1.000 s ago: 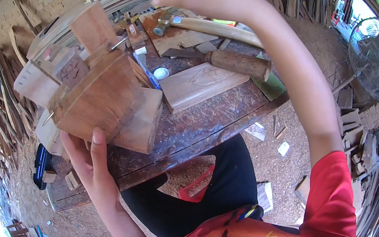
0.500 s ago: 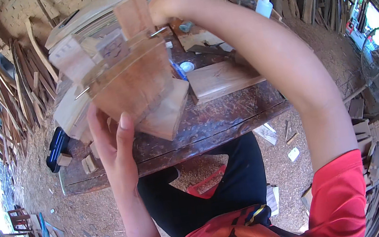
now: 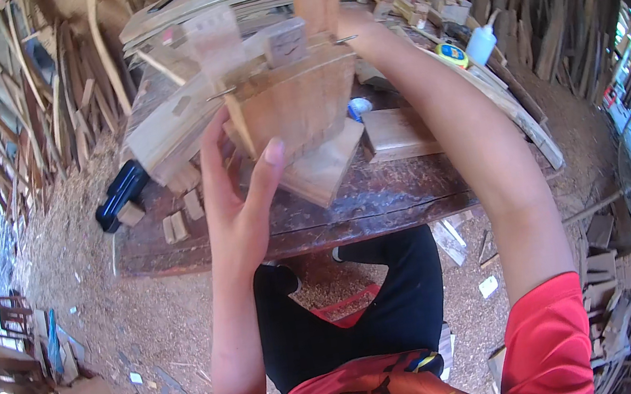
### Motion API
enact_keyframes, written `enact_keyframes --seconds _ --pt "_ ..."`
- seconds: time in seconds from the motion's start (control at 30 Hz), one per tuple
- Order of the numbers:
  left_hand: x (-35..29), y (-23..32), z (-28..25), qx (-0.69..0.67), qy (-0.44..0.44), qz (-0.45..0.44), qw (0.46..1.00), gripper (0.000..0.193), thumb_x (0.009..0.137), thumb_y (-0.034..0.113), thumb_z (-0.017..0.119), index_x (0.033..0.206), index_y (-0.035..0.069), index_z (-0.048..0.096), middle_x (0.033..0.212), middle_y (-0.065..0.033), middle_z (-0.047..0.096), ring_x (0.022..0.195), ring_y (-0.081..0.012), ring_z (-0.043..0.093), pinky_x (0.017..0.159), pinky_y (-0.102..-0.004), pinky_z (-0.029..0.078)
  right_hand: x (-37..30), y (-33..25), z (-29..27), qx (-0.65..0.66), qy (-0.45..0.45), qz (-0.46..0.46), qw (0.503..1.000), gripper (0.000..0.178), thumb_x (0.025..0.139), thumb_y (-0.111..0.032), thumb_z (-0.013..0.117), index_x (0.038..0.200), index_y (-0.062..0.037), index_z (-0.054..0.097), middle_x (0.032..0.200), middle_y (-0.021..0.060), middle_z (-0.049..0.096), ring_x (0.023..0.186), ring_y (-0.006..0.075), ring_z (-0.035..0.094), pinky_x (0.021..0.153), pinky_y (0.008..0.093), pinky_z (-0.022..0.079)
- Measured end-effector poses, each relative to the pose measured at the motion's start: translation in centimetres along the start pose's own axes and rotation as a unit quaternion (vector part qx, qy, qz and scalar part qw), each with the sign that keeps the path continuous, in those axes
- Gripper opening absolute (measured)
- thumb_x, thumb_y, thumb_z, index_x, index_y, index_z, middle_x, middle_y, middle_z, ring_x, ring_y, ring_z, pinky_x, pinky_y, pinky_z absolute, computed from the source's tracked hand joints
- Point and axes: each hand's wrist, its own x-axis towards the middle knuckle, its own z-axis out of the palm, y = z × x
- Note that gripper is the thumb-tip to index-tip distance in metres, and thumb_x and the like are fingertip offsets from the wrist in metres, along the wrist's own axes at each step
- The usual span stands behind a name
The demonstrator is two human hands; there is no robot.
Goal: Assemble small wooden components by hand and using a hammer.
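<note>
Over the worktop (image 3: 420,188), the left hand (image 3: 243,195) is grasping the tapered wooden piece (image 3: 298,106) at its lower left, thumb in front. The right hand (image 3: 356,24) is mostly hiding behind the piece; its grip I cannot tell. A pale block (image 3: 332,163) is showing below the piece, a white bottle (image 3: 482,44) resting to its right.
</note>
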Motion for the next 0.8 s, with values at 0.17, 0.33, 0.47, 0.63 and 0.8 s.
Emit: enact_keyframes --seconds 0.17,0.33,0.47,0.63,0.8 --pt "0.0 0.3 -0.6 0.009 -0.003 0.021 1.000 0.070 0.098 0.030 0.073 0.153 0.003 0.039 0.141 -0.0211 0.053 0.131 -0.0272 0.054 0.108 -0.0398 0.045 -1.0 -0.1 -0.9 0.062 -0.020 -0.007 0.998 0.042 0.089 -0.034 0.062 0.120 -0.0108 0.076 0.130 0.0136 0.072 0.120 0.0311 0.069 0.098 0.0447 0.053" --pt "0.0 0.2 -0.6 0.024 -0.001 0.016 1.000 0.073 0.098 0.034 0.073 0.153 0.001 0.039 0.143 -0.0229 0.052 0.135 -0.0292 0.051 0.114 -0.0423 0.040 -3.4 -0.8 -1.8 0.023 -0.059 -0.005 0.998 0.057 0.088 -0.038 0.066 0.137 -0.0094 0.065 0.142 0.0129 0.065 0.132 0.0342 0.060 0.114 0.0545 0.040" --pt "-0.2 0.3 -0.6 0.033 0.001 0.004 0.999 0.074 0.098 0.036 0.073 0.153 0.000 0.039 0.145 -0.0235 0.051 0.137 -0.0294 0.048 0.115 -0.0430 0.038 -3.3 0.3 -0.9 0.041 -0.028 -0.019 0.999 0.062 0.088 -0.045 0.068 0.138 -0.0079 0.062 0.145 0.0133 0.062 0.135 0.0361 0.057 0.118 0.0600 0.032" --pt "-0.3 0.5 -0.3 0.039 0.010 0.005 0.999 0.072 0.098 0.034 0.072 0.153 0.000 0.039 0.142 -0.0222 0.052 0.134 -0.0284 0.051 0.113 -0.0416 0.040 -3.2 2.5 -2.2 0.183 -0.010 -0.038 0.982 0.065 0.088 -0.051 0.071 0.130 -0.0021 0.062 0.139 0.0181 0.065 0.130 0.0383 0.061 0.109 0.0481 0.047" --pt "-0.3 0.4 -0.5 0.018 0.016 0.000 1.000 0.068 0.100 0.029 0.071 0.153 0.001 0.039 0.140 -0.0201 0.053 0.129 -0.0254 0.054 0.109 -0.0386 0.044 -6.1 5.2 -2.0 0.510 0.155 -0.026 0.846 0.037 0.092 -0.018 0.073 0.125 -0.0029 0.062 0.097 0.0044 0.069 0.084 0.0172 0.065 0.081 0.0334 0.054"
